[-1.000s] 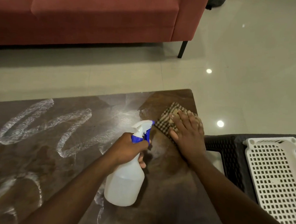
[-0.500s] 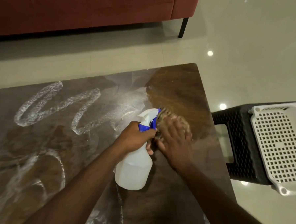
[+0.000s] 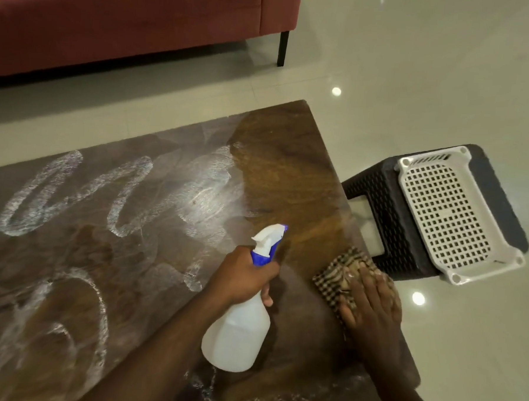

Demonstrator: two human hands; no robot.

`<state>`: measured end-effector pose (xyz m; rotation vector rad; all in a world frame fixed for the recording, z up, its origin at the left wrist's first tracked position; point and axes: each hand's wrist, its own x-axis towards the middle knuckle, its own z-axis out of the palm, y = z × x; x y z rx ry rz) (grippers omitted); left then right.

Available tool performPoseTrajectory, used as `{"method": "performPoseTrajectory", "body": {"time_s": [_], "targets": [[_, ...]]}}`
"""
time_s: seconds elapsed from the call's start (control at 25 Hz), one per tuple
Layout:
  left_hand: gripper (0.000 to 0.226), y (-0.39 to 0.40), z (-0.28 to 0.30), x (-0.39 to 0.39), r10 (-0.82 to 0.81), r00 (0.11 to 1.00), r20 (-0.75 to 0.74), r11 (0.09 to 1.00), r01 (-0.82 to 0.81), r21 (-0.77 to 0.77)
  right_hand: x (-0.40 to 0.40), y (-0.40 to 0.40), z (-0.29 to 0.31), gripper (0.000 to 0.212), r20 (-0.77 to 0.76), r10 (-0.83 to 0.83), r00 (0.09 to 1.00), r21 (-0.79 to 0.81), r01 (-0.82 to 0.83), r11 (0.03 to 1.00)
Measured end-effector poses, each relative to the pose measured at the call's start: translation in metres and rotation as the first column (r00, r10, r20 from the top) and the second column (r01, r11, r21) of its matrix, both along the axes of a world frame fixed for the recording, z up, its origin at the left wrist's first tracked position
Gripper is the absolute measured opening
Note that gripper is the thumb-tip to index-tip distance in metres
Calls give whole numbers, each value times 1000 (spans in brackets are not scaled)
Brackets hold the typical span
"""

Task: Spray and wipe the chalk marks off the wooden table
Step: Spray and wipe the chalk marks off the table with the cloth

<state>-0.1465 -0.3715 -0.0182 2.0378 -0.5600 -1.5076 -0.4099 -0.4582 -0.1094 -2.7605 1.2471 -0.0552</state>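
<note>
The dark wooden table fills the lower left of the view. White chalk marks loop across its left and middle; its right strip is wiped bare and wet. My left hand grips the neck of a white spray bottle with a blue-and-white trigger head, held over the table with the nozzle pointing away and to the right. My right hand presses flat on a brown checked cloth at the table's right edge.
A dark woven stool stands right of the table with a white perforated basket on top. A red sofa with a black leg stands beyond the table. Glossy pale floor tiles surround everything.
My right hand has slid the cloth from near the bottle back to the table's right edge and toward me. The view has tilted, so the table sits lower. The left hand keeps the bottle.
</note>
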Motion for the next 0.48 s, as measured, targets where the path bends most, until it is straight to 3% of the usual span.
{"method": "performPoseTrajectory", "body": {"time_s": [0.08,0.16,0.32,0.36,0.4,0.48], "targets": [[16,0,3,-5,-21,999,-36,1000,20,-9,8,-2,2,57,8,-208,978,17,208,978],[18,1,2,-13,-59,997,-49,998,58,-17,33,8,2,55,22,-271,962,26,271,962],[19,4,3,-29,-130,991,-42,992,130,-4,-30,35,-12,51,10,186,983,-52,-185,981],[19,4,5,-31,-136,990,-41,991,136,-4,-50,26,-12,53,-16,199,980,-63,-199,978],[18,4,7,-33,-137,990,-42,991,136,-8,-55,15,-11,54,-8,105,994,-56,-105,993],[14,1,9,-35,-144,989,-27,989,144,-21,-22,-10,-8,52,3,-265,964,-14,265,964]]}}
